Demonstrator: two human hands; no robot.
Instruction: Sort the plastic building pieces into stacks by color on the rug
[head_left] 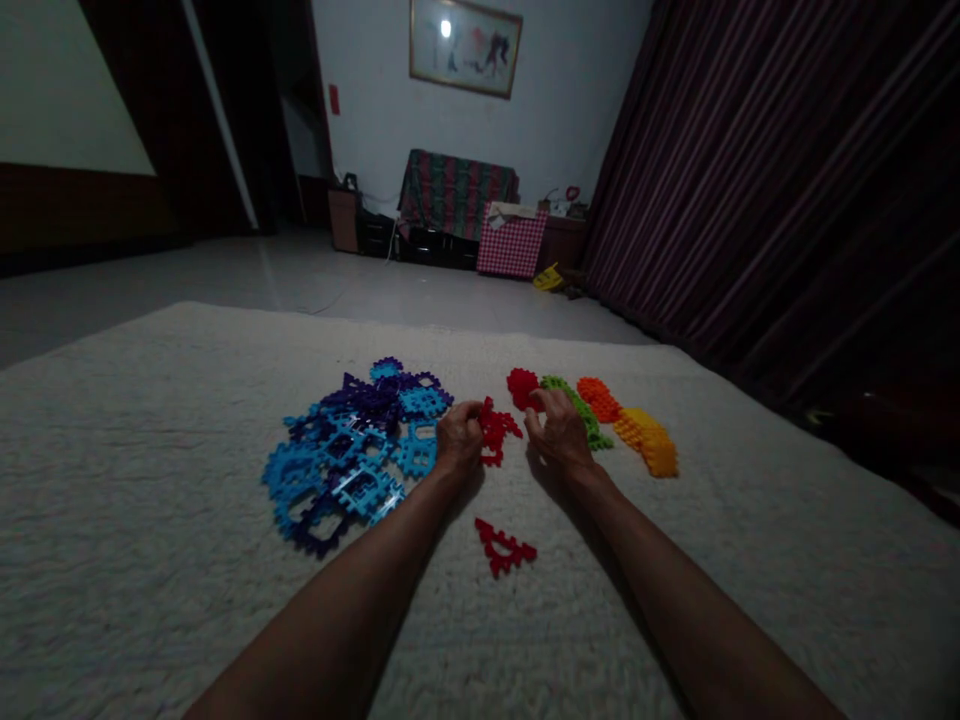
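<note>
My left hand (459, 440) is closed at the left edge of some red toothed plastic building pieces (493, 430), its fingertips pinching one of them. To their right, my right hand (559, 432) has bent fingers held apart, with no piece visible between them. Just beyond its fingertips lies a red round toothed stack (523, 386). A green row of overlapping pieces (589, 420) runs partly behind this hand. Nearer to me, between my forearms, a single red triangular piece (504, 548) lies flat.
A heap of blue and purple pieces (352, 450) spreads left of my left hand. Orange pieces (598, 398) and yellow pieces (649, 440) lie in overlapping rows at right. Everything rests on a pale textured mat (720, 560). A dark curtain (697, 180) hangs along the right side.
</note>
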